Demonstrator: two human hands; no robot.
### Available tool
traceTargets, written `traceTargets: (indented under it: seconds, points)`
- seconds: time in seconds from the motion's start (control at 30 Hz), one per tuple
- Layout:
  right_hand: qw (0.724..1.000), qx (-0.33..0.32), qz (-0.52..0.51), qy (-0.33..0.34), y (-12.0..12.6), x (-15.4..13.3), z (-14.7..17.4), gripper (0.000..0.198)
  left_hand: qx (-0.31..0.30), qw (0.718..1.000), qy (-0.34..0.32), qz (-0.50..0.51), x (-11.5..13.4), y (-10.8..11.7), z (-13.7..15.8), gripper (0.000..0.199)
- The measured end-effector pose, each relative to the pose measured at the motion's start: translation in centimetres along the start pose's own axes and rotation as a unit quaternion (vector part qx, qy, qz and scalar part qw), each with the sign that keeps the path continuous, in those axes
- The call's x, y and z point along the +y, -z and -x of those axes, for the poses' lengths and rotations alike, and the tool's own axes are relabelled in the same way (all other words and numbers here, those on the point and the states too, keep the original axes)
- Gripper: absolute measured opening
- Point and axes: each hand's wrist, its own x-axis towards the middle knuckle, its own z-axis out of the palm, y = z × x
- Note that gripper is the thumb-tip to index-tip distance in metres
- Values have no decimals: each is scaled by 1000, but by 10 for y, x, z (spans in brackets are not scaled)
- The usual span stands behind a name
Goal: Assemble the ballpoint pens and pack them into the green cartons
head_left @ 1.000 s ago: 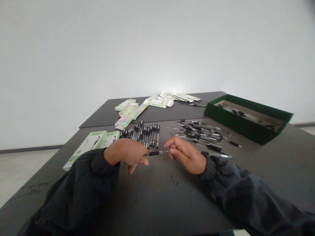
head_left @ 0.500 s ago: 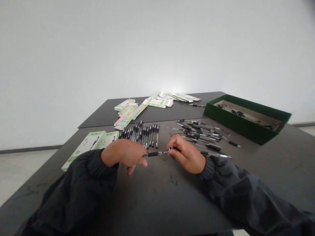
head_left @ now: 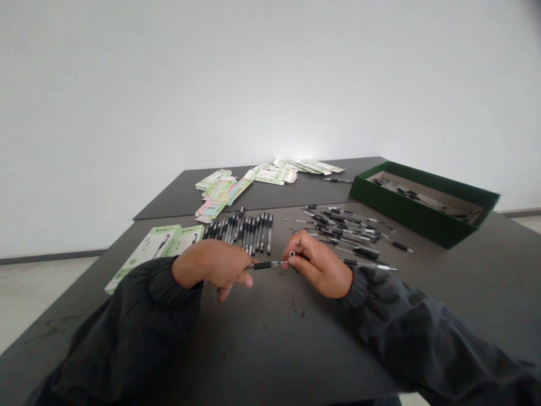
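My left hand (head_left: 220,266) is closed around the back of a pen (head_left: 265,265). The pen has a black grip and a clear front end, and its tip points right toward my other hand. Between the thumb and forefinger of my right hand (head_left: 318,264) is a small hollow pen piece (head_left: 292,254), its round open end showing. The pen tip is right beside those fingers; whether they touch is unclear. Beyond my left hand, several pens (head_left: 252,231) lie side by side in a row. A loose pile of pens (head_left: 338,225) spreads behind my right hand.
Two green-and-white pen boxes (head_left: 146,251) lie at the left. Flattened cartons (head_left: 217,197) and more cartons (head_left: 270,175) lie toward the back. At the right stands a green open box (head_left: 422,217) with pens inside. A dark table (head_left: 270,349) carries everything.
The hollow piece in my right hand has turned slightly, showing its open end more, and the pen tip is a little closer to the right fingers. My left hand has hardly moved.
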Motion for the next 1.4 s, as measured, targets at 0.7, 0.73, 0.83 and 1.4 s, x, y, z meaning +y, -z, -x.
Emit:
traceTargets:
  seconds: [0.7, 0.73, 0.83, 1.4]
  points:
    - [999, -13, 26, -13, 2, -6, -2, 12, 0, 1000, 0, 11, -13, -4, -6, 31]
    - [999, -10, 26, -16, 2, -6, -2, 13, 2, 1000, -2, 12, -13, -4, -6, 31]
    - [1000, 1, 24, -19, 2, -5, -2, 13, 2, 1000, -3, 16, -12, -3, -4, 29]
    - [995, 2, 95, 8, 0, -12, 0, 12, -1, 1000, -2, 4, -6, -3, -2, 27]
